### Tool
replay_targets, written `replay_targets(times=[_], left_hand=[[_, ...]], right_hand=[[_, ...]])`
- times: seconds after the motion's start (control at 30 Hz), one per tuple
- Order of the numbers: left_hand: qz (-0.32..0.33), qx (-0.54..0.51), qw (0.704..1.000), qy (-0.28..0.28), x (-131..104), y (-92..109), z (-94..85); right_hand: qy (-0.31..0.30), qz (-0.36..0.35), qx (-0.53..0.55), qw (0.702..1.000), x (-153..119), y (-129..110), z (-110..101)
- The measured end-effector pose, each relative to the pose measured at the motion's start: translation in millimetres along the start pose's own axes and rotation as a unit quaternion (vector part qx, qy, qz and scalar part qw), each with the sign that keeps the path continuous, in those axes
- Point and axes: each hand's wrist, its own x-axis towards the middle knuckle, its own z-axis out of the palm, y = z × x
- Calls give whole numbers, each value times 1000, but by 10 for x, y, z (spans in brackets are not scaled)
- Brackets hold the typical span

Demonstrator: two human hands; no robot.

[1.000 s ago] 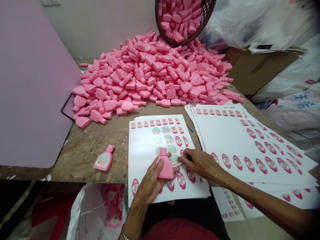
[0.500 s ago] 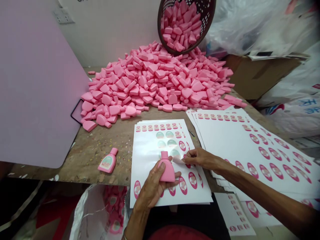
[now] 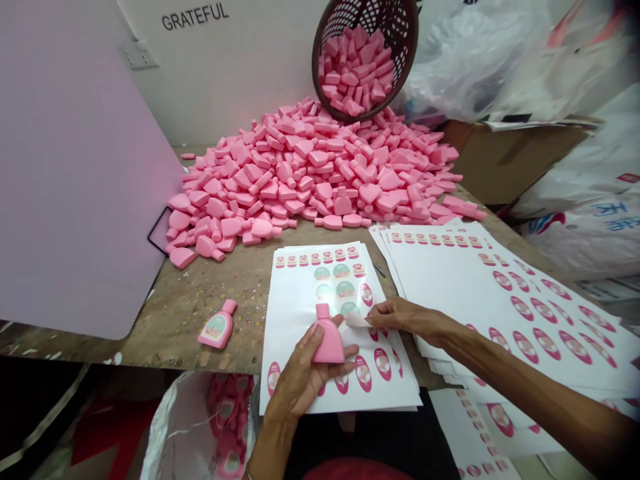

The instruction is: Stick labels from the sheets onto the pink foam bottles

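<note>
My left hand (image 3: 299, 373) is wrapped round a plain pink toy bottle (image 3: 329, 341), its neck pointing away from me, above a sticker sheet (image 3: 295, 313). Pinched in the fingers of my right hand (image 3: 400, 313) is the edge of a sticker (image 3: 356, 321), partly lifted, with its pale underside showing. Round green stickers (image 3: 345, 289) sit on the sheet just beyond it, and pink oval stickers (image 3: 363, 375) lie nearer me. Left of the sheet, a labelled pink bottle (image 3: 218, 325) rests on the table.
A large heap of pink bottles (image 3: 300, 167) covers the back of the table, below a tipped brown basket (image 3: 414, 40). More sticker sheets (image 3: 440, 287) spread at right. A white sack (image 3: 173, 420) holding labelled bottles stands below the front edge. A pale board (image 3: 85, 187) rises at left.
The camera view has tilted up slightly, showing more wall. The pink bottle in my left hand has moved slightly left within the view. My right hand keeps its pinch on the sticker.
</note>
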Motion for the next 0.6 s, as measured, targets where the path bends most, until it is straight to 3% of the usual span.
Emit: replay_targets(times=[0.23,0.6], left_hand=[[-5,-16,1000,6,16,2,-9],[-7,-27,1000,5,17,-3,-23]], right_hand=[[6,13,-16,1000,-17,-36,-10],[-32,4,-45,998,-4,5,-79]])
